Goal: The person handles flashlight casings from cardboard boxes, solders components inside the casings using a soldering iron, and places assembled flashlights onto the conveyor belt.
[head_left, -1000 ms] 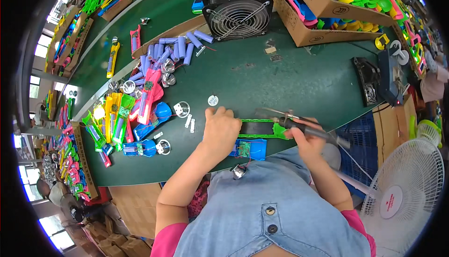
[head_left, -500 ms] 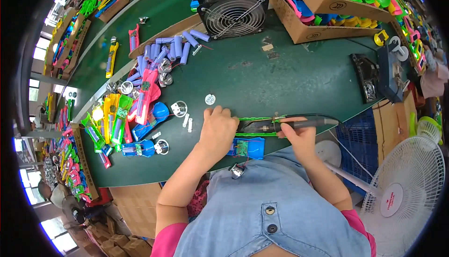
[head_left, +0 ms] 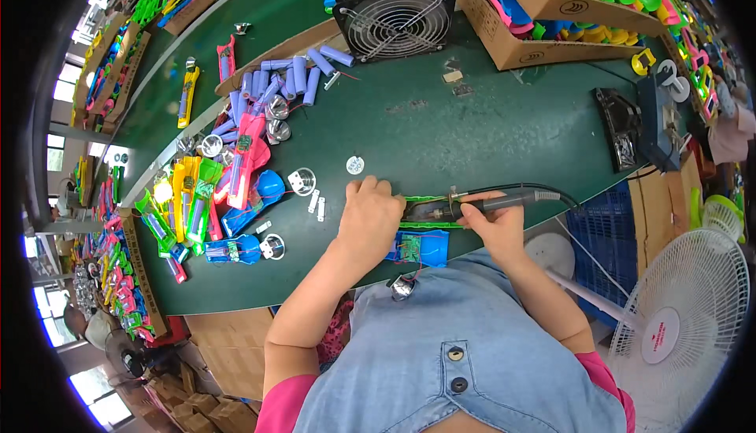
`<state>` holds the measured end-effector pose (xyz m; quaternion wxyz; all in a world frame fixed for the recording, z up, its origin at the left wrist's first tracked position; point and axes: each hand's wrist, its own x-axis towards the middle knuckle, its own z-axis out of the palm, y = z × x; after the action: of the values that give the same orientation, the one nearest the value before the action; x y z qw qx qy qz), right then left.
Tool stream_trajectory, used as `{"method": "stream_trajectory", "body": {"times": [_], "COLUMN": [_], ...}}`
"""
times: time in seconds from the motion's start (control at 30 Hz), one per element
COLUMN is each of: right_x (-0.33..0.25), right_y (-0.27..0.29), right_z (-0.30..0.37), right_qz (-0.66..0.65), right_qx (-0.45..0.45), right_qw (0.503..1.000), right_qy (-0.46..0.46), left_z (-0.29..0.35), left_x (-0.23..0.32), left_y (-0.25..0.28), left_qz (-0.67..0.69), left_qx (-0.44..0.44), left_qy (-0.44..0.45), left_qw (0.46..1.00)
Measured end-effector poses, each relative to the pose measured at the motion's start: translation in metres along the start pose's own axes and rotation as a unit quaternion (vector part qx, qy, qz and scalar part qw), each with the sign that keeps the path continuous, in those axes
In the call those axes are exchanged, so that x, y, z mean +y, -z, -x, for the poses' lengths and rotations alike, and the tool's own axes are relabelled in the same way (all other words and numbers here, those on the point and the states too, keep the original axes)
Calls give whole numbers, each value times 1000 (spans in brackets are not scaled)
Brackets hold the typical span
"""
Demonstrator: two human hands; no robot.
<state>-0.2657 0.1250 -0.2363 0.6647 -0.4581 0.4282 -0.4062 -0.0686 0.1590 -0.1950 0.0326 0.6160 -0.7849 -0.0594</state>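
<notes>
My right hand [head_left: 498,227] is closed round the grey handle of a soldering iron [head_left: 512,201], its tip pointing left over a long green plastic casing [head_left: 431,227]. At the casing's left end my left hand [head_left: 368,216] is curled shut on it; the fingertips and whatever lies under them are hidden. Just below the green casing lies a blue casing [head_left: 431,249] with a small green circuit board and thin red wires. A shiny reflector cup [head_left: 402,286] rests at the table edge against my denim front. Beyond my left hand sits a round white disc [head_left: 355,165].
Purple cylindrical batteries [head_left: 299,75] lie heaped at the left, with coloured casings [head_left: 189,197] and reflectors nearby. A black box fan [head_left: 394,20] stands at the back, beside cardboard boxes [head_left: 520,53] of plastic parts. A white fan [head_left: 681,331] is at the right, below a dark blue device [head_left: 660,122].
My right hand and the soldering iron have moved slightly left along the green casing, and the handle shows more. My left hand stays at the casing's left end.
</notes>
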Motion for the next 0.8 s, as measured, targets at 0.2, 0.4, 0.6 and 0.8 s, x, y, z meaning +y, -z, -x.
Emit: {"method": "stream_trajectory", "body": {"times": [0.2, 0.4, 0.6, 0.8], "right_x": [-4, -7, -17, -20], "right_y": [4, 25, 44, 41], "right_z": [3, 16, 25, 17], "right_qz": [-10, 90, 302, 393], "right_qx": [-9, 32, -32, -39], "right_qw": [1000, 976, 899, 882], "right_qy": [-10, 193, 315, 258], "left_z": [0, -1, -2, -3], "left_x": [1, 2, 4, 6], "left_y": [-2, 0, 2, 3], "left_qz": [-6, -34, -60, -74], "left_qx": [10, 8, 0, 1], "left_qy": [0, -3, 0, -6], "left_qw": [1000, 999, 998, 997]}}
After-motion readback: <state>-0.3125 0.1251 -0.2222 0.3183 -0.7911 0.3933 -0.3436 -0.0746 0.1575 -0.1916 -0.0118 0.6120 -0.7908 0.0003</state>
